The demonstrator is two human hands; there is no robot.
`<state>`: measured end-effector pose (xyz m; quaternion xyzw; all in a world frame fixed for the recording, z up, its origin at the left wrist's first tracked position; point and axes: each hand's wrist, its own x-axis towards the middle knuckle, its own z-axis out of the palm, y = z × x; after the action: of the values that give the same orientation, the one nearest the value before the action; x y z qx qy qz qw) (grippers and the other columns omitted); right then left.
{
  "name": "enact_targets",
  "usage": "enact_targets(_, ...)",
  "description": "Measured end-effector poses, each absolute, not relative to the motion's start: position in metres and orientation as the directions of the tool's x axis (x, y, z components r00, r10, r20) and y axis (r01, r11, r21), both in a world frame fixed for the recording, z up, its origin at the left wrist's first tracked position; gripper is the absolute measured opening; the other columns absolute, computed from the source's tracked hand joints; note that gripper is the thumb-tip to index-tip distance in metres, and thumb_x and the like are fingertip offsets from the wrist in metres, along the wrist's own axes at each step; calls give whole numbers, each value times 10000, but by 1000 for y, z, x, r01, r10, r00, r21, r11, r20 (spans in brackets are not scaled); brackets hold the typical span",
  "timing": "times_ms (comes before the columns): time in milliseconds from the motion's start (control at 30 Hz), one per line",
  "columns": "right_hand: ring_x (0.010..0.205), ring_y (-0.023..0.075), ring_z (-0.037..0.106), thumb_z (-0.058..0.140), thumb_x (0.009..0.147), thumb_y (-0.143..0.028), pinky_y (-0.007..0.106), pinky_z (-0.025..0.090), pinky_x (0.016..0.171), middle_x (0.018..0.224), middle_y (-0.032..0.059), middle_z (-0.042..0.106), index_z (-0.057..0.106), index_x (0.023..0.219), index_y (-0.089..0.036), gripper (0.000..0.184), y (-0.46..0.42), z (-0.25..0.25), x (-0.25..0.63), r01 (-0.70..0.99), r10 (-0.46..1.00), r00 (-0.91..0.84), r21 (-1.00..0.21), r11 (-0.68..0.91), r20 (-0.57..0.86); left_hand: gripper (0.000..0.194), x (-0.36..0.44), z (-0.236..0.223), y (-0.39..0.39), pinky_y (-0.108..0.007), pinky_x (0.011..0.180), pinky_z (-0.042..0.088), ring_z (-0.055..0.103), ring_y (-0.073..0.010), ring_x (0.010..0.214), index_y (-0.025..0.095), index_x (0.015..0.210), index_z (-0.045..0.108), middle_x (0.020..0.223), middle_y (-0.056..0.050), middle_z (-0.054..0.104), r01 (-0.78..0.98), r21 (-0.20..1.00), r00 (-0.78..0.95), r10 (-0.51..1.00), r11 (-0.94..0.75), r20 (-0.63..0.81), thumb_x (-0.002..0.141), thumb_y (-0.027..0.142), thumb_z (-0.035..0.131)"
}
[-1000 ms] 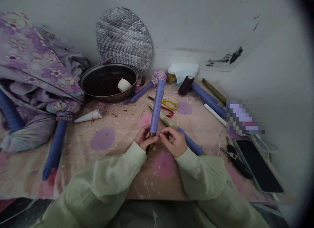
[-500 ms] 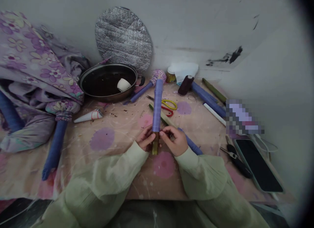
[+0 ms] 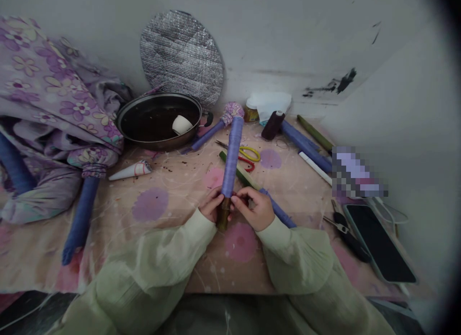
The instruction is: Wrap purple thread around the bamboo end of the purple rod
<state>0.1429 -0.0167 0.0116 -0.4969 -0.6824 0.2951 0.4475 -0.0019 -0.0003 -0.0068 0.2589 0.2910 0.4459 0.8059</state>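
Pale walls [image 3: 270,32] rise behind a blotched pink table [image 3: 237,277] in the head view. Near the table's front edge, the left hand [image 3: 211,203] has its thumb and fingers clamped on the brown lower end of a stick [image 3: 231,162], whose purple-wrapped length points away from the person. The right hand [image 3: 255,209] holds thumb and forefinger close together at the stick's right side; whether they pinch anything one cannot tell. Beyond lie scissors [image 3: 256,153], just beside a pole [image 3: 279,208] that slants behind the stick and past the right hand. Farther back are a spool [image 3: 272,125] and a pan [image 3: 158,144] with a cup [image 3: 182,125] in it. Keys [image 3: 341,224] and a phone [image 3: 380,244] lie at the right.
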Motion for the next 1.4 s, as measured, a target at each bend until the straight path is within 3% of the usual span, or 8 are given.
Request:
enact_targets(333,475,113,557,523,818,-249,232,446,488,579,11,661,535,729,-193,107,-17,13,143,381,944,-126,-864,329,304,403,-2,-3,-1,-223,368,441,553,-133,555,131,865,580,691,-33,609,-585,648,460,858,488,-231,590,367,758)
enact_targets(433,472,108,531,527,808,-246,227,427,480,568,6,630,545,721,-186,107,-15,11,144,441,932,-114,-823,358,344,419,-4,2,-3,-208,367,421,547,-132,568,135,896,557,676,-25,599,-574,649,456,854,498,-252,595,353,751)
enact_targets(600,484,101,506,531,793,-232,221,414,486,571,-7,586,551,691,-188,113,-13,7,145,504,906,-105,-764,403,409,537,-2,6,-10,-163,352,340,472,-75,471,166,1036,471,585,54,522,-477,751,404,873,456,-273,588,197,765)
enact_targets(733,490,101,502,524,799,-233,223,413,492,574,-8,578,551,693,-188,118,-14,7,145,508,907,-105,-762,402,408,596,2,4,-12,-166,346,342,498,-78,487,207,1044,418,675,56,548,-486,789,293,921,375,-257,569,194,776)
enact_targets(933,486,101,495,524,803,-249,223,403,483,563,-14,564,543,696,-188,124,-14,8,146,517,906,-95,-757,399,413,495,1,-9,-4,-262,577,509,597,-138,698,161,945,521,765,3,596,-480,807,256,935,343,-245,536,236,790)
enact_targets(1033,492,104,502,525,804,-256,226,407,488,573,-10,572,546,701,-188,125,-14,8,146,517,908,-86,-761,392,410,499,-1,-11,-2,-263,586,502,598,-152,739,176,968,551,789,5,592,-483,796,259,928,366,-269,534,235,788)
enact_targets(1400,500,109,510,526,807,-264,232,415,499,576,-10,580,545,702,-192,128,-14,9,148,509,912,-85,-769,387,402,452,-5,-16,-1,-217,607,422,518,-77,598,197,976,670,666,31,584,-477,807,281,930,349,-237,550,288,791)
